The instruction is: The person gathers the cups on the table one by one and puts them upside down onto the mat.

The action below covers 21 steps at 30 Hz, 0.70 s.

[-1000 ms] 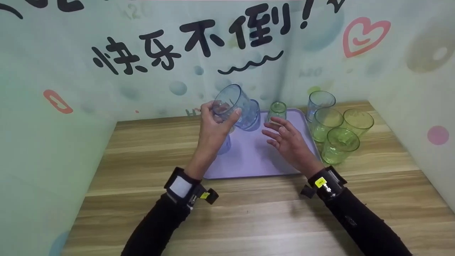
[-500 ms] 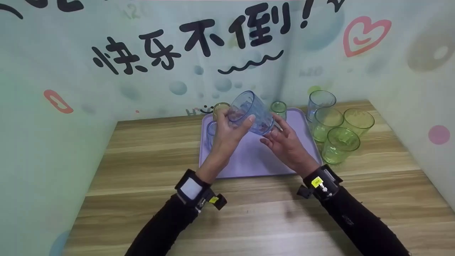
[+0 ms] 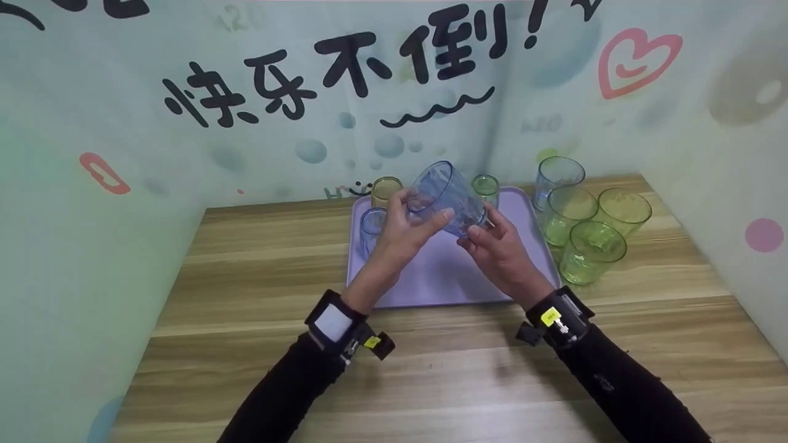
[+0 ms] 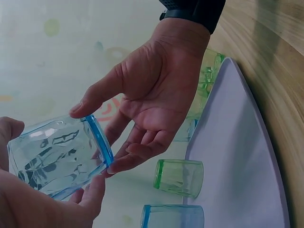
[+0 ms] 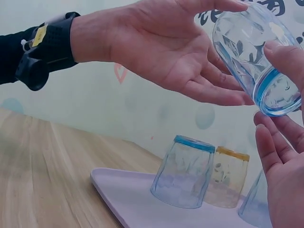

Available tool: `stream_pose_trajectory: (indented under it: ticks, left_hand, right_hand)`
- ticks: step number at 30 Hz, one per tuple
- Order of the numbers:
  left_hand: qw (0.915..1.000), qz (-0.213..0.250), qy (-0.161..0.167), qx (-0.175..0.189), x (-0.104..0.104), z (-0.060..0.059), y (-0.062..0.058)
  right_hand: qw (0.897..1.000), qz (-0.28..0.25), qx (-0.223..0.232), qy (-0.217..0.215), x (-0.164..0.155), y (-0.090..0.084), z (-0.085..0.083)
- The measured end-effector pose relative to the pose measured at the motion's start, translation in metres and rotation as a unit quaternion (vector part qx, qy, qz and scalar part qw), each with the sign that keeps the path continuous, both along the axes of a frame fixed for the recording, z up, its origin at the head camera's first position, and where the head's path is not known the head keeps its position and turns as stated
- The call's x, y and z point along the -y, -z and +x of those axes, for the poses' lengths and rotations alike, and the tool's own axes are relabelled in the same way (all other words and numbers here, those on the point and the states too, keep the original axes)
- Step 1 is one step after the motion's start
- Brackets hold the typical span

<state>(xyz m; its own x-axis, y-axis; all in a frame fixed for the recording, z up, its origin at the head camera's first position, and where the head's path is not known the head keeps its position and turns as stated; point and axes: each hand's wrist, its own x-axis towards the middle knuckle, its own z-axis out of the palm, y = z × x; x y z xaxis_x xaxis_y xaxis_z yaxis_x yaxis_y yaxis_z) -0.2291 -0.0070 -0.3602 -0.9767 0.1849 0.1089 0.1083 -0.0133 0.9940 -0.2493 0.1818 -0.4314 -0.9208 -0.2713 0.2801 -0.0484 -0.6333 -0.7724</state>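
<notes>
A clear blue drinking glass (image 3: 454, 195) is held in both hands above the tray, tilted with its wide mouth toward the upper left. My left hand (image 3: 403, 239) grips it by the mouth end, thumb on the near side. At the thick blue base, my right hand (image 3: 502, 253) pinches it between thumb and fingers; the left wrist view shows this right hand (image 4: 154, 95) from the palm side. Below is the lilac tray (image 3: 443, 286), bearing upside-down glasses: a blue one (image 5: 183, 173), an amber one (image 5: 229, 176), a green one (image 4: 179, 178) and another blue one (image 4: 173, 217).
Right of the tray, several glasses stand mouth up on the wooden table (image 3: 258, 277): a blue one (image 3: 557, 178) at the back, a yellowish one (image 3: 625, 209) and green ones, the nearest green glass (image 3: 591, 255) in front. A printed backdrop (image 3: 277, 141) rises behind the table.
The left hand has carried the glass rightward and slightly down. The right hand, earlier apart from it with spread fingers, now pinches its base. The tray's left-side glasses have come into view.
</notes>
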Motion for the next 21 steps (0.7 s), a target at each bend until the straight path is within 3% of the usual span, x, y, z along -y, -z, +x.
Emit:
stream_pose_trajectory:
  ticks: [6, 9, 12, 16, 21]
  left_hand:
    - [0.9959, -0.071, 0.055, 0.007, 0.004, -0.001, 0.003]
    - [0.9858, -0.138, 0.093, -0.02, 0.003, -0.002, 0.01]
    - [0.9647, -0.211, 0.146, -0.057, 0.002, -0.002, 0.019]
    - [0.9251, -0.302, 0.208, -0.098, 0.0, 0.0, 0.031]
    - [0.874, -0.406, 0.226, -0.141, -0.002, 0.001, 0.045]
  right_hand:
    - [0.999, -0.045, 0.005, 0.002, -0.004, 0.003, -0.003]
    - [0.998, -0.054, 0.01, 0.011, -0.006, 0.004, -0.004]
    - [0.998, -0.058, 0.008, 0.021, -0.007, 0.005, -0.005]
    - [0.997, -0.066, 0.005, 0.032, -0.008, 0.004, -0.006]
    - [0.996, -0.079, 0.011, 0.045, -0.011, 0.005, -0.007]
